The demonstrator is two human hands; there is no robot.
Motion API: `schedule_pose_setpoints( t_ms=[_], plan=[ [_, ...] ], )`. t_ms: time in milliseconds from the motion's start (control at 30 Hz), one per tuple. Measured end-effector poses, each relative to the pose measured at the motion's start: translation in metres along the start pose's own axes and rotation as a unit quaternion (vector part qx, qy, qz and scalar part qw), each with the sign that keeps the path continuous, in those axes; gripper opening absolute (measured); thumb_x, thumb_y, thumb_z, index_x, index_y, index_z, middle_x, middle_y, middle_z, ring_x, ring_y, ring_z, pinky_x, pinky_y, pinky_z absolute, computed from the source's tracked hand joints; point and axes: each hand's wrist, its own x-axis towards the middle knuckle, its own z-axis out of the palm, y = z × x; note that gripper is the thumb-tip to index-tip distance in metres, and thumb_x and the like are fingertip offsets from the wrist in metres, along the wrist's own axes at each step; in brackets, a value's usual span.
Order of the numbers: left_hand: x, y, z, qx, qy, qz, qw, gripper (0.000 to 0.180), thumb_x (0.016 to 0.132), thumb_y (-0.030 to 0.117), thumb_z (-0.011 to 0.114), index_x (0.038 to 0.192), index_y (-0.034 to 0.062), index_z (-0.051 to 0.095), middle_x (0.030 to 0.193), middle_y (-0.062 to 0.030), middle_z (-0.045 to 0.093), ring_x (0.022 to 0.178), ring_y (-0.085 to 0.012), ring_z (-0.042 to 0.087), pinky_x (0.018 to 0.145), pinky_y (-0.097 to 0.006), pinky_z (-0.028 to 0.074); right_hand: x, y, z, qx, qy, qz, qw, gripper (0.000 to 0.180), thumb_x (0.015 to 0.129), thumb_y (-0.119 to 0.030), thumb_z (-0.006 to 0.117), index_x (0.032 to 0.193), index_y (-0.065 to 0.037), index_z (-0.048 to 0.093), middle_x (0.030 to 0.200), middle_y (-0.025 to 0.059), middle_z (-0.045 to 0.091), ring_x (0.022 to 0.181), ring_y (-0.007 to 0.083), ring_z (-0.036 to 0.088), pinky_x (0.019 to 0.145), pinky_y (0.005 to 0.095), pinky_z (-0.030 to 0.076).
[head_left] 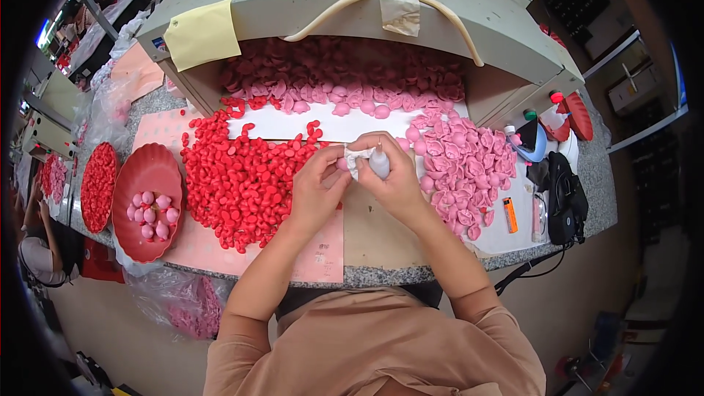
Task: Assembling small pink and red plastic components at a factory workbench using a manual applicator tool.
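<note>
Near the middle of the bench, my two hands meet. Between the thumb and fingers of my left hand (pixel 323 178) is a small round pink piece (pixel 342 164), mostly covered by the fingers. My right hand (pixel 398 189) grips a small translucent squeeze bottle (pixel 379 163) with a narrow tip pointing up. A crumpled white cloth or tissue (pixel 355 157) sits between the hands, against my right fingers. Left of my hands lies a wide heap of small glossy red pieces (pixel 242 183). To the right spreads a pile of pink petal-shaped pieces (pixel 458 158).
A grey hooded cabinet (pixel 308 7) rises behind, more pink pieces under it. At left, a red scalloped tray (pixel 139 240) holds several pink pieces. An orange lighter (pixel 510 215), a black bag (pixel 565 202) and bottles (pixel 556 114) are at right. A co-worker (pixel 40 249) sits far left.
</note>
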Motion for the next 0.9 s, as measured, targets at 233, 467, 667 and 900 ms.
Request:
schedule_pose_setpoints(
  t_ms=[233,467,667,900],
  plan=[
    [0.001,0.006,0.0,-0.111,-0.008,-0.022,0.994,0.032,0.08,-0.003,0.065,0.11,-0.0031,0.055,0.113,-0.0105,0.057,0.104,-0.0181,0.058,0.091,-0.031,0.05,-0.002,0.026,-0.016,0.104,0.087,0.163,0.977,0.018,0.082,-0.002,0.055,0.1,-0.002,0.056,0.099,0.0072,0.055,0.093,0.0138,0.054,0.083,0.0267,0.043],
    [0.0,0.0,0.002,-0.067,-0.033,-0.074,0.994,0.035,0.081,-0.005,0.063,0.114,-0.0012,0.054,0.114,-0.0108,0.058,0.104,-0.0181,0.059,0.092,-0.03,0.049,0.001,0.01,-0.01,0.027,0.023,0.037,0.999,0.016,0.082,-0.002,0.053,0.097,-0.002,0.057,0.097,0.0055,0.056,0.091,0.0111,0.054,0.082,0.026,0.044],
    [0.002,-0.002,0.003,-0.139,-0.017,-0.069,0.988,0.037,0.08,-0.005,0.065,0.115,-0.0003,0.052,0.113,-0.0103,0.057,0.104,-0.0156,0.057,0.09,-0.028,0.048,0.001,0.017,-0.064,0.128,-0.177,0.217,0.952,0.025,0.083,-0.006,0.059,0.107,-0.003,0.061,0.104,0.003,0.06,0.09,0.0105,0.057,0.078,0.0251,0.048],
    [0.003,-0.005,0.005,-0.161,-0.011,-0.037,0.986,0.039,0.08,-0.007,0.063,0.117,0.0009,0.052,0.112,-0.0078,0.055,0.099,-0.0145,0.058,0.083,-0.026,0.05,-0.004,0.023,-0.025,0.179,-0.078,0.179,0.964,0.029,0.087,-0.014,0.062,0.113,-0.003,0.059,0.103,0.0017,0.06,0.091,0.0086,0.057,0.077,0.0234,0.048]
  ],
)
